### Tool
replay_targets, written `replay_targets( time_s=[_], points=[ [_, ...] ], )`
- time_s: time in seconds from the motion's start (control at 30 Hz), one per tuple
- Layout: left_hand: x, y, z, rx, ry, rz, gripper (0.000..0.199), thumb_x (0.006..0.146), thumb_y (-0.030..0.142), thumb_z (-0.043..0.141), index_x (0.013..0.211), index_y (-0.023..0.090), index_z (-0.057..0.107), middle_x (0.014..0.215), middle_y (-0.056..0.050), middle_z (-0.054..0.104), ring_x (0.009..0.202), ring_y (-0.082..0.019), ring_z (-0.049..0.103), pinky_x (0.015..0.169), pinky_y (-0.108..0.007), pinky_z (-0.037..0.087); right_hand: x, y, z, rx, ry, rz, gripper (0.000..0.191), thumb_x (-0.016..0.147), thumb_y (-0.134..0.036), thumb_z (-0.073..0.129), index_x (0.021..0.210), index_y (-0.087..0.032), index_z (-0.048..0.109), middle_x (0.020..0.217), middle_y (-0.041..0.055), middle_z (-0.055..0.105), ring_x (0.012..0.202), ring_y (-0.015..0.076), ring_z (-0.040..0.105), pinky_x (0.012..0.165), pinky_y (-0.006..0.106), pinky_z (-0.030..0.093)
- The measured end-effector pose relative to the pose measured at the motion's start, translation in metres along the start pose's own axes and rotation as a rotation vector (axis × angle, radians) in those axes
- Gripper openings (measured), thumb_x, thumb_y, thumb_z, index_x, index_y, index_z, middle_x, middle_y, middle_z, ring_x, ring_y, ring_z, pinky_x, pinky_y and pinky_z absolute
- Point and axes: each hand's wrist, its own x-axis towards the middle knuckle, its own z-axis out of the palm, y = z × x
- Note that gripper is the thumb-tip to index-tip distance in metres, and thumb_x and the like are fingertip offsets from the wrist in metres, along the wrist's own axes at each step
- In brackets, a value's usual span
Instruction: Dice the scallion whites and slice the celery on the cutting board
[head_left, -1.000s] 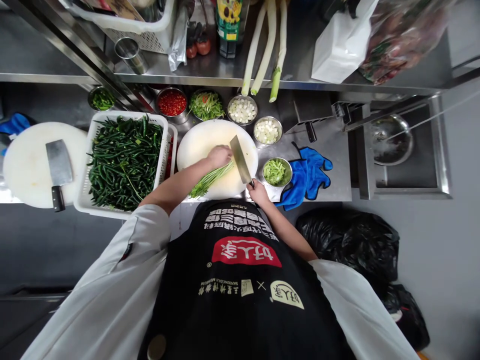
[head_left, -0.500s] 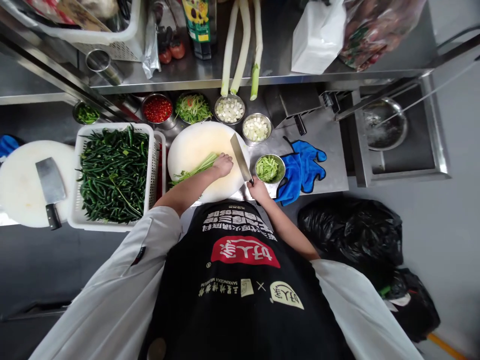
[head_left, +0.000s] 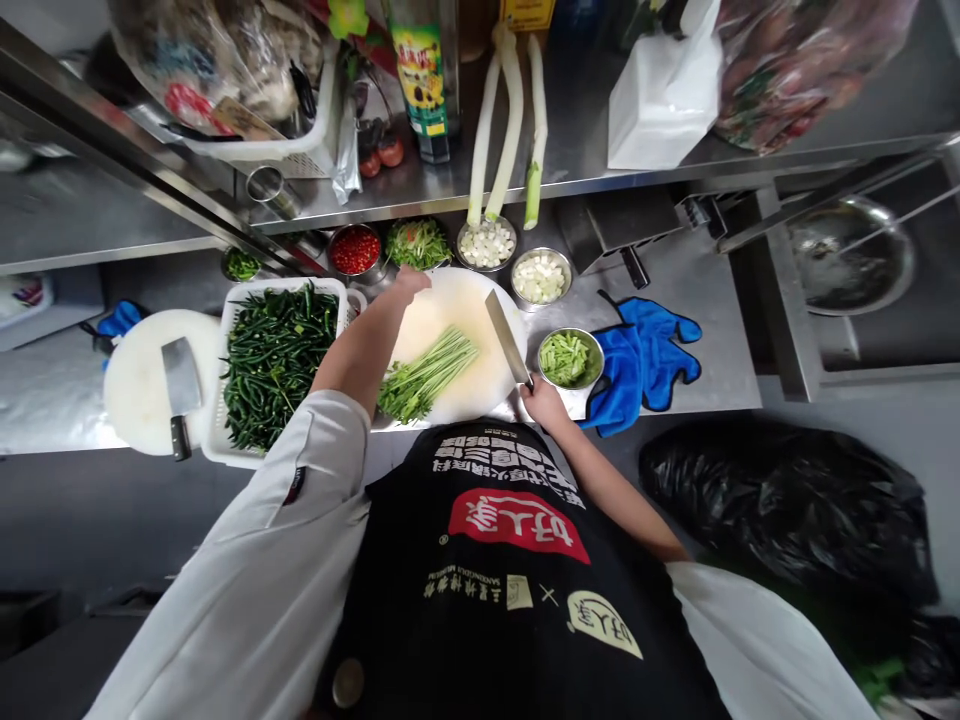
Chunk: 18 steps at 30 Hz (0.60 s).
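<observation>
A bunch of green stalks with leaves (head_left: 431,375) lies on the round white cutting board (head_left: 487,385). My left hand (head_left: 412,284) is over the board's far left edge, beside the bowl of green leaves (head_left: 418,243); its fingers are too small to make out. At the board's near right side, my right hand (head_left: 543,403) is wrapped round the handle of a cleaver (head_left: 507,338), whose blade rests over the right part of the board. A bowl of cut green pieces (head_left: 566,358) stands just right of that blade.
Green chillies fill a white basket (head_left: 214,425) on the left, next to another board (head_left: 139,375) with a second cleaver (head_left: 181,375). Bowls of chopped white pieces (head_left: 540,278) and red chillies (head_left: 355,250) stand behind. Blue gloves (head_left: 645,350) lie at right, under a shelf (head_left: 577,185).
My left hand has let go of the green stalks and moved away toward the leaf bowl. My right hand still holds the cleaver. The camera view has shifted left.
</observation>
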Motion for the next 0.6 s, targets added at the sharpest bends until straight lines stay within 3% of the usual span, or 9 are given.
replay_targets(
  time_s=[0.1, 0.2, 0.27, 0.37, 0.47, 0.6],
  points=[
    [-0.009, -0.017, -0.008, 0.175, -0.093, -0.061, 0.025, 0.074, 0.015, 0.079, 0.097, 0.011, 0.071, 0.090, -0.016, 0.075, 0.090, -0.031, 0.074, 0.084, -0.044, 0.058, 0.000, -0.003, -0.001, -0.022, -0.005, -0.003, 0.028, 0.104, -0.029, 0.050, 0.122, -0.016, 0.068, 0.108, 0.0164, 0.079, 0.101, 0.0297, 0.074, 0.082, 0.031, 0.050],
    [-0.047, -0.043, -0.003, 0.262, -0.213, 0.006, 0.026, 0.080, 0.029, 0.078, 0.100, 0.013, 0.076, 0.107, -0.020, 0.079, 0.109, -0.034, 0.074, 0.100, -0.042, 0.056, 0.000, -0.004, -0.003, -0.039, 0.000, -0.020, 0.028, 0.104, -0.028, 0.050, 0.121, -0.015, 0.069, 0.108, 0.0165, 0.079, 0.101, 0.0297, 0.074, 0.083, 0.031, 0.050],
    [-0.084, -0.062, 0.002, 0.352, -0.292, 0.119, 0.051, 0.082, 0.044, 0.079, 0.122, 0.013, 0.075, 0.133, -0.023, 0.074, 0.132, -0.036, 0.066, 0.114, -0.042, 0.049, 0.001, -0.005, -0.005, -0.056, 0.000, -0.037, 0.029, 0.105, -0.028, 0.049, 0.121, -0.015, 0.069, 0.109, 0.0170, 0.079, 0.101, 0.0299, 0.073, 0.084, 0.032, 0.050],
    [-0.142, -0.086, 0.012, 0.563, -0.415, 0.292, 0.105, 0.079, 0.064, 0.081, 0.162, 0.010, 0.048, 0.168, -0.028, 0.045, 0.157, -0.043, 0.042, 0.126, -0.048, 0.039, 0.001, -0.007, -0.010, -0.098, -0.011, -0.064, 0.030, 0.106, -0.029, 0.050, 0.124, -0.015, 0.068, 0.112, 0.0168, 0.079, 0.101, 0.0297, 0.073, 0.084, 0.032, 0.050],
    [-0.182, -0.100, 0.026, 0.687, -0.402, 0.361, 0.128, 0.073, 0.068, 0.086, 0.173, 0.010, 0.029, 0.174, -0.029, 0.033, 0.160, -0.047, 0.034, 0.128, -0.056, 0.033, 0.000, -0.015, -0.014, -0.159, -0.035, -0.108, 0.032, 0.106, -0.030, 0.051, 0.130, -0.017, 0.066, 0.114, 0.0161, 0.079, 0.102, 0.0298, 0.074, 0.084, 0.032, 0.049],
    [-0.197, -0.110, 0.041, 0.706, -0.298, 0.380, 0.111, 0.086, 0.054, 0.078, 0.174, 0.010, 0.026, 0.171, -0.028, 0.039, 0.157, -0.044, 0.039, 0.129, -0.054, 0.029, -0.002, -0.034, -0.011, -0.224, -0.091, -0.147, 0.033, 0.107, -0.032, 0.050, 0.133, -0.019, 0.066, 0.116, 0.0156, 0.079, 0.102, 0.0305, 0.074, 0.084, 0.033, 0.049]
  ],
)
